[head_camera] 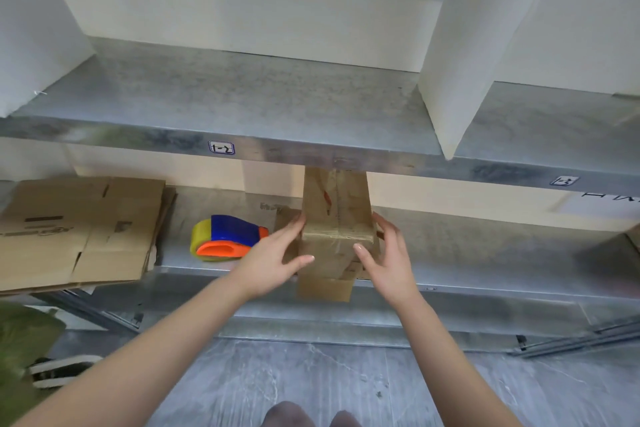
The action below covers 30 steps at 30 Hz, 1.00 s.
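Note:
A small brown cardboard box (335, 218), taped along its top seam, stands on the lower metal shelf (485, 274) with its front hanging over the shelf edge. My left hand (277, 256) holds its left side, thumb across the front face. My right hand (384, 253) holds its right side, thumb on the front and fingers along the flank. The box's far end is hidden under the upper shelf (242, 104).
A blue, orange and yellow tape dispenser (227, 238) lies left of the box. Flattened cardboard (83, 232) is stacked at the far left of the lower shelf. White boxes (460, 45) stand on the upper shelf. Grey floor lies below, with a green bag (24, 340) at the left.

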### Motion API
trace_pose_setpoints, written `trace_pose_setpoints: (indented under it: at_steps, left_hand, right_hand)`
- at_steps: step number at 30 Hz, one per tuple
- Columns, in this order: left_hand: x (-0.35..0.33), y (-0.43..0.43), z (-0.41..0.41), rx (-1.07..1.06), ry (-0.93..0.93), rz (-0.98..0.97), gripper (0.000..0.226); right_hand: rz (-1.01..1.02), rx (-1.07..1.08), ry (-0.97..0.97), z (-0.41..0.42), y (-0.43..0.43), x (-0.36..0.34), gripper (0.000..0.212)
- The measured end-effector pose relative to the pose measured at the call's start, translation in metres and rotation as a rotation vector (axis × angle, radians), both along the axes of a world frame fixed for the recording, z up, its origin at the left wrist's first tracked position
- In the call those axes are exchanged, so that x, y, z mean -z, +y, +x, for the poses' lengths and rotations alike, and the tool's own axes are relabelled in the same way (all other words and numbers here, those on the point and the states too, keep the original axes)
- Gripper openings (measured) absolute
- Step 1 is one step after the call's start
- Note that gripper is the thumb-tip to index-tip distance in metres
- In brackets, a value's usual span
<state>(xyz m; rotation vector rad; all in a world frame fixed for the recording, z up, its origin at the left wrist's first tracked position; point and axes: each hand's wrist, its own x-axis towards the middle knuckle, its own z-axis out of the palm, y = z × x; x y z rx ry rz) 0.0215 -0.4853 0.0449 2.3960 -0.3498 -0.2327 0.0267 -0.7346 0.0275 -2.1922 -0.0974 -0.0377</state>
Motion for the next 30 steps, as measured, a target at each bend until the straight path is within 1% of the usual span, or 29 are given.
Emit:
trace_pose_setpoints:
  at_steps: [2, 4, 6, 8, 10, 12, 14, 16, 17, 20, 23, 24, 25, 27, 28, 29, 30]
  left_hand:
    - [0.010, -0.010, -0.005, -0.046, 0.139, -0.175, 0.088]
    - [0.014, -0.020, -0.009, -0.083, 0.230, -0.331, 0.095]
    - [0.013, -0.029, -0.011, -0.118, 0.285, -0.449, 0.095]
    - [0.010, -0.032, -0.009, -0.181, 0.303, -0.496, 0.091]
    - [0.008, -0.029, -0.005, -0.243, 0.273, -0.403, 0.083]
    - [0.005, -0.026, 0.000, -0.256, 0.219, -0.228, 0.076]
    - [0.000, -0.030, 0.004, -0.256, 0.172, -0.131, 0.078]
    - [-0.003, -0.036, 0.009, -0.308, 0.108, -0.055, 0.079]
    - [-0.003, -0.037, 0.012, -0.340, 0.063, -0.017, 0.076]
    - [-0.002, -0.040, 0.017, -0.423, -0.036, 0.014, 0.062]
    - [0.001, -0.046, 0.017, -0.375, -0.118, 0.128, 0.055]
    - [0.001, -0.043, 0.018, -0.331, -0.125, 0.160, 0.055]
    - [0.000, -0.038, 0.019, -0.274, -0.100, 0.161, 0.056]
    - [-0.008, -0.017, 0.026, -0.112, 0.083, 0.068, 0.063]
    - [-0.015, -0.006, 0.030, -0.020, 0.180, 0.019, 0.066]
    - [-0.020, 0.003, 0.034, 0.059, 0.236, 0.005, 0.069]
    - [-0.025, 0.009, 0.038, 0.107, 0.249, 0.010, 0.070]
  right_hand:
    - [-0.028, -0.002, 0.027, -0.007, -0.002, 0.005, 0.072]
    - [-0.007, -0.022, 0.083, -0.011, 0.000, 0.006, 0.077]
    - [0.029, -0.033, 0.125, -0.010, 0.000, 0.004, 0.078]
    - [0.081, -0.053, 0.161, -0.008, -0.006, -0.001, 0.076]
    - [0.097, -0.060, 0.179, -0.006, -0.015, -0.010, 0.072]
    - [0.127, -0.025, 0.200, -0.003, -0.019, -0.019, 0.069]
    - [0.152, 0.025, 0.207, 0.002, -0.013, -0.024, 0.067]
    - [0.038, 0.085, 0.163, 0.009, -0.003, -0.023, 0.064]
    - [-0.022, 0.108, 0.135, 0.011, 0.000, -0.021, 0.062]
    - [-0.068, 0.140, 0.091, 0.014, 0.007, -0.013, 0.061]
    - [-0.108, 0.097, 0.047, 0.015, 0.006, -0.008, 0.063]
    - [-0.095, 0.064, 0.067, 0.016, 0.001, -0.010, 0.064]
    - [-0.056, 0.023, 0.111, 0.018, -0.005, -0.012, 0.065]
    - [-0.013, -0.070, 0.213, 0.023, -0.023, -0.017, 0.065]
    - [-0.025, -0.110, 0.232, 0.026, -0.031, -0.019, 0.066]
    - [-0.043, -0.139, 0.234, 0.029, -0.036, -0.022, 0.065]
    - [-0.052, -0.162, 0.230, 0.031, -0.038, -0.026, 0.063]
